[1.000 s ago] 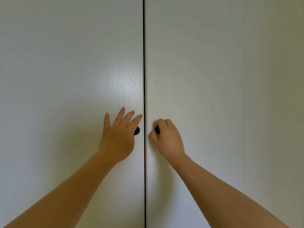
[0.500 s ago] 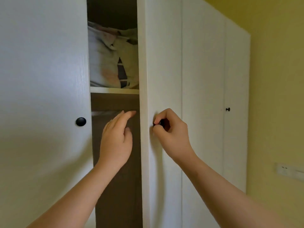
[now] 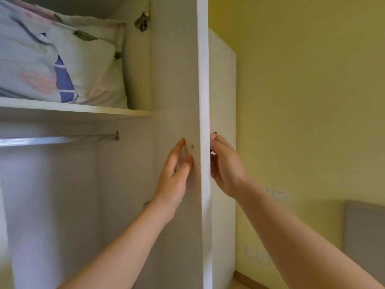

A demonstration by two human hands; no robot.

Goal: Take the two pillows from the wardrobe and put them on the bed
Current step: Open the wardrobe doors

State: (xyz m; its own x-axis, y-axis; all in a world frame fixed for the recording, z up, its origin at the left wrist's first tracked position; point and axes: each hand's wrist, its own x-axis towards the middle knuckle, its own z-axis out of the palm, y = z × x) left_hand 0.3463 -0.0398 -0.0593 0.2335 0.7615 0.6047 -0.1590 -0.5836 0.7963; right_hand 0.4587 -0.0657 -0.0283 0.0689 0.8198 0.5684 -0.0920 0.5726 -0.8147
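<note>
The wardrobe stands open. Pillows (image 3: 52, 59) with a pale flowered cover and a blue patch lie stacked on the upper shelf (image 3: 83, 110) at the top left. The right door (image 3: 205, 80) is swung out edge-on towards me. My left hand (image 3: 177, 174) rests flat with spread fingers on the door's inner face. My right hand (image 3: 226, 163) is on the outer side, fingers closed around the small black knob, which is mostly hidden. The bed shows only as a grey headboard (image 3: 364, 236) at the lower right.
A metal hanging rail (image 3: 62, 139) runs under the shelf, with bare wardrobe space below. A hinge (image 3: 143, 21) sits at the top inside. Yellow wall with a switch (image 3: 277, 193) and sockets (image 3: 256, 252) lies to the right.
The right door has swung much further open, now edge-on. My left hand moved from the gap onto the door's inner face. The view has shifted, showing the pillows closer.
</note>
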